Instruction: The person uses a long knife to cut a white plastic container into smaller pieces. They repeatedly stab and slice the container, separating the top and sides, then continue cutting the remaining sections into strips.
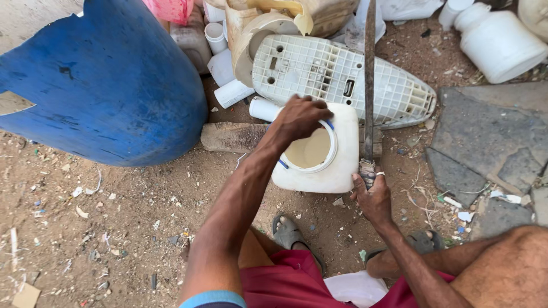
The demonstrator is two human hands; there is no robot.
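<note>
The left hand (301,117) grips the rim of the round opening in a white plastic jug (319,157), fingers curled over the far edge. The jug lies on its side on a wooden block (231,137) that sticks out to the left of that hand. The right hand (372,197) is closed around the wrapped handle of a long blade (369,80), which stands just right of the jug and runs away from the hand, up across a white gridded plastic panel (342,74). The two hands are apart, with the jug between them. A big blue barrel (108,85) stands well left of the left hand. A white bottle (499,40) lies beyond the right hand, far off. Below both hands, sandalled feet rest on the dirt ground (114,228).
</note>
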